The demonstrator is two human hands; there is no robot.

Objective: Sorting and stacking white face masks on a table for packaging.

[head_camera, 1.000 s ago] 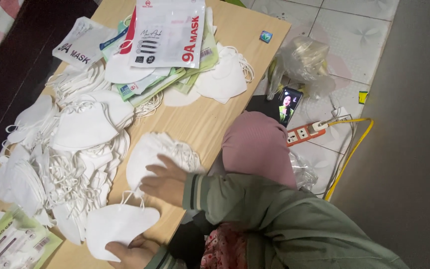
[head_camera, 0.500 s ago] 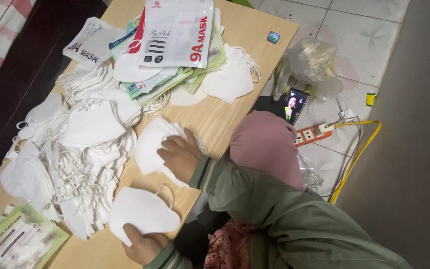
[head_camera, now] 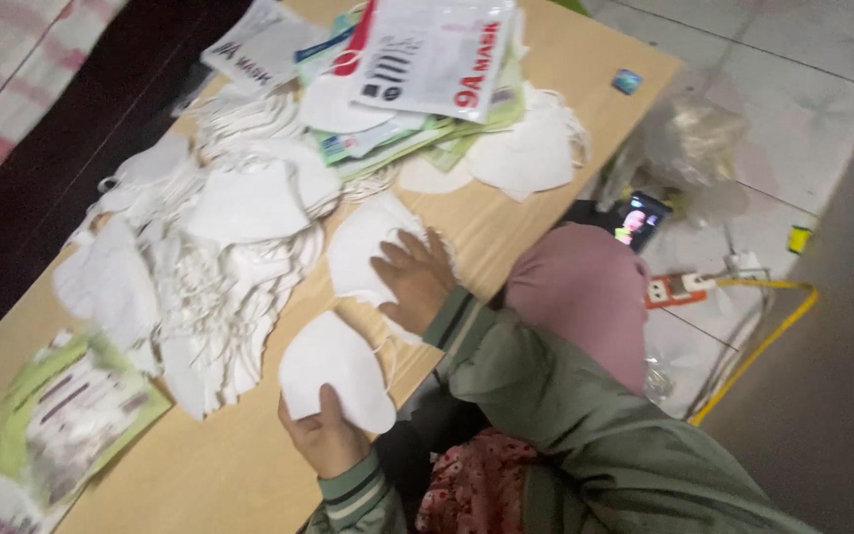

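Note:
My left hand [head_camera: 326, 440] grips the lower edge of a white cup-shaped face mask [head_camera: 333, 371], thumb on top, with the mask lying flat on the wooden table [head_camera: 536, 222]. My right hand [head_camera: 415, 282] lies flat, fingers spread, on a small stack of white masks [head_camera: 363, 247] just beyond it. Both arms wear green sleeves with striped cuffs. A big loose heap of white masks with tangled ear loops [head_camera: 219, 247] lies to the left of both hands.
Printed mask packets [head_camera: 437, 54] are piled at the table's far end, and more green packets [head_camera: 71, 415] lie at the near left. A rounded pink cloth shape [head_camera: 585, 297] sits right of my arm. A lit phone [head_camera: 637, 220], power strip [head_camera: 679, 289] and yellow cable [head_camera: 763, 341] lie on the tiled floor.
My left hand has kept hold of the single mask, which now lies closer to the stack. My right hand stayed pressed on the stack. The view has shifted slightly.

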